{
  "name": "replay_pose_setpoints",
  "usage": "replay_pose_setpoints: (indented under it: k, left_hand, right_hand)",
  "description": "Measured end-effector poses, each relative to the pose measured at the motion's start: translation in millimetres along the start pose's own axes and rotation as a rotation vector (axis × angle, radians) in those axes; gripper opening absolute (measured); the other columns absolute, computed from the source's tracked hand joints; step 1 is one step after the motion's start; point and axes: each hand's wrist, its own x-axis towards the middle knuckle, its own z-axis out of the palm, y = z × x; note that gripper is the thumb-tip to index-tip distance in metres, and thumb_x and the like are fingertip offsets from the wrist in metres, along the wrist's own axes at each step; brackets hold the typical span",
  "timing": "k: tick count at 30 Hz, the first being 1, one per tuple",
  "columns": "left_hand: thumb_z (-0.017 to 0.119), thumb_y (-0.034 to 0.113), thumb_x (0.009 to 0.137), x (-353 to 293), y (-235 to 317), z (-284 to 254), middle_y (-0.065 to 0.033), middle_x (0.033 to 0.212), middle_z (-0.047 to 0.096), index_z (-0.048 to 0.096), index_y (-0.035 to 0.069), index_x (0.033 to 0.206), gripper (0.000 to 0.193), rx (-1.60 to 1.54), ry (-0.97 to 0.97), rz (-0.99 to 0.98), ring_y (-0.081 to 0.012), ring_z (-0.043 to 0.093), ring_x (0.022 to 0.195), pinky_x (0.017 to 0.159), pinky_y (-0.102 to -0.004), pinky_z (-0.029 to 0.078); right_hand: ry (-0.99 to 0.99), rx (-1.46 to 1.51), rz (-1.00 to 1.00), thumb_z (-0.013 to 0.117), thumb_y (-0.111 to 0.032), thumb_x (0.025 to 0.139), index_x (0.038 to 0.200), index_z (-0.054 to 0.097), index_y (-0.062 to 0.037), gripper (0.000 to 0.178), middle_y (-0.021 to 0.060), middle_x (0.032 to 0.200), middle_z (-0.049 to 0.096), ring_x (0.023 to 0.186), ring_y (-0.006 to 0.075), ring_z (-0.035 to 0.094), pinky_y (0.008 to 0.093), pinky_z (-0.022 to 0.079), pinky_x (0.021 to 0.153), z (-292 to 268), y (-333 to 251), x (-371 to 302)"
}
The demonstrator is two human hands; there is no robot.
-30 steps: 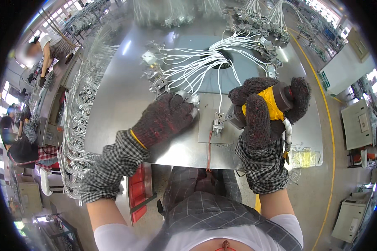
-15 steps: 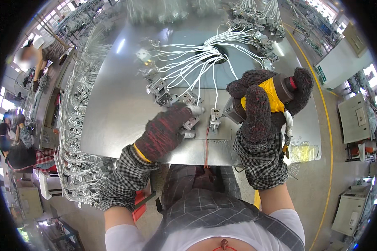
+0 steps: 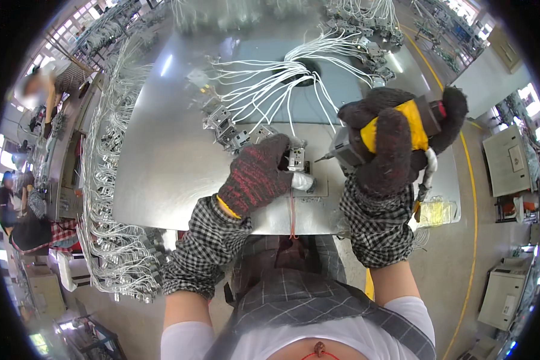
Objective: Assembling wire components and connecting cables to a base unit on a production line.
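Note:
My left hand (image 3: 257, 174), in a dark red-and-black knit glove with pale wrapped fingertips, grips a small silvery metal box-shaped part (image 3: 296, 159) from its left side. The part stands on a flat plate (image 3: 321, 187) near the table's front edge, with a thin reddish wire (image 3: 293, 216) running from the plate toward me. My right hand (image 3: 390, 144), gloved too, is wrapped round a dark power screwdriver (image 3: 435, 117) banded with yellow tape. Its thin bit points left, just right of the part and apart from it. White cables rise behind the part.
White cables (image 3: 276, 90) fan from a dark round opening (image 3: 306, 72) to several metal parts (image 3: 222, 127) on the metal table (image 3: 156, 162). Bundled cabled parts (image 3: 111, 174) hang along the left side. A yellowish clear pack (image 3: 439, 212) lies at the right corner. Other people work far left.
My left hand has moved right and closed round the metal part on the plate. The screwdriver in my right hand has shifted right and slightly up, and its bit now shows.

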Motion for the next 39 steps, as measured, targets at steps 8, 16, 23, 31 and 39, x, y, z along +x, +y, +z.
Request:
replay_pose_setpoints:
  k: [8, 16, 23, 31, 39]
  left_hand:
    - [0.087, 0.043, 0.063, 2.6, 15.7, 10.8, -0.0110, 0.085, 0.066, 0.064, 0.004, 0.108, 0.063, 0.153, 0.062, 0.033, -0.0227, 0.067, 0.078, 0.069, -0.0367, 0.052]
    - [0.083, 0.051, 0.065, -2.2, 14.5, 10.8, -0.0116, 0.091, 0.068, 0.063, 0.008, 0.111, 0.066, 0.187, 0.092, 0.049, -0.0279, 0.068, 0.084, 0.072, -0.0395, 0.053]
    - [0.082, 0.053, 0.066, -5.0, 11.9, 9.5, -0.0114, 0.095, 0.069, 0.061, 0.011, 0.120, 0.071, 0.185, 0.054, 0.018, -0.0293, 0.069, 0.087, 0.076, -0.0411, 0.053]
    - [0.075, 0.012, 0.077, -16.1, -7.3, -48.2, -0.0131, 0.126, 0.062, 0.050, 0.014, 0.137, 0.065, 0.078, 0.036, 0.307, -0.0275, 0.067, 0.100, 0.080, -0.0344, 0.056]
    - [0.069, 0.008, 0.077, -7.0, -43.3, -65.1, -0.0083, 0.132, 0.057, 0.051, 0.020, 0.136, 0.062, 0.955, 0.113, 0.198, -0.0292, 0.069, 0.089, 0.073, -0.0385, 0.056]
  right_hand:
    - [-0.031, -0.047, 0.050, 0.071, -0.009, 0.086, 0.144, 0.028, -0.0184, 0.073, 0.0139, 0.094, 0.063, 0.078, 0.0242, 0.066, 0.0442, 0.060, 0.068, 0.3, -3.1, -7.0]
    - [-0.157, -0.159, 0.119, 0.066, -0.014, 0.091, 0.143, 0.029, -0.0172, 0.064, 0.0189, 0.103, 0.065, 0.082, 0.0269, 0.069, 0.0427, 0.061, 0.066, -1.5, 2.0, -19.1]
    - [-0.073, -0.143, 0.136, 0.064, -0.019, 0.093, 0.146, 0.025, -0.0129, 0.066, 0.0189, 0.104, 0.065, 0.079, 0.0290, 0.069, 0.0412, 0.061, 0.074, 0.5, 2.2, -25.6]
    - [-0.166, -0.151, 0.092, 0.067, -0.014, 0.091, 0.145, 0.028, -0.0202, 0.067, 0.0157, 0.100, 0.065, 0.081, 0.0281, 0.069, 0.0435, 0.061, 0.070, 6.1, -5.7, -14.7]
    - [-0.119, -0.065, 0.040, 0.071, -0.008, 0.086, 0.146, 0.025, -0.0221, 0.076, 0.0146, 0.097, 0.063, 0.076, 0.0227, 0.066, 0.0431, 0.060, 0.069, 3.9, -0.8, -18.3]
